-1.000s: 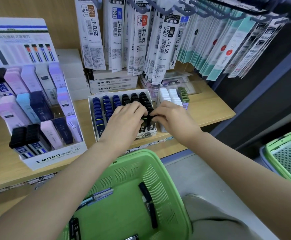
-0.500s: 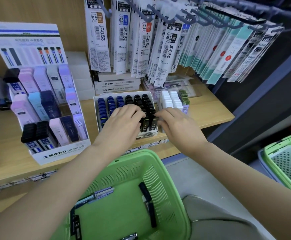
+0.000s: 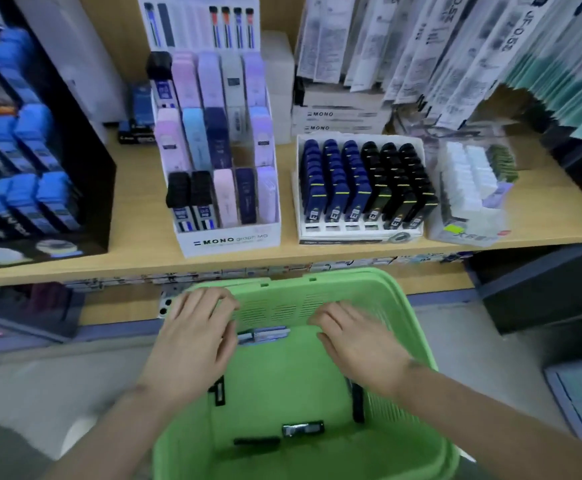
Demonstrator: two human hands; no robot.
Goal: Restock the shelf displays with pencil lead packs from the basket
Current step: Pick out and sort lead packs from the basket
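Observation:
A green plastic basket [image 3: 317, 282] sits below the shelf edge. Several lead packs lie in it: a pale blue one [image 3: 265, 335] near the far wall and black ones [image 3: 302, 428] on the floor of the basket. My left hand [image 3: 196, 337] hovers over the basket's left side, fingers loosely bent and holding nothing. My right hand [image 3: 358, 337] hovers over the right side, also holding nothing. On the shelf a white display tray [image 3: 358, 233] carries rows of blue and black lead packs [image 3: 365, 181].
A white MONO display [image 3: 228, 242] of pastel and black lead cases stands left of the tray. A clear box of white packs [image 3: 469, 188] is at its right. Hanging refill packets [image 3: 421, 53] crowd above. A black display of blue items [image 3: 22, 150] fills the far left.
Both hands have left the tray on the shelf and dropped down over the basket. The view has swung left and downward.

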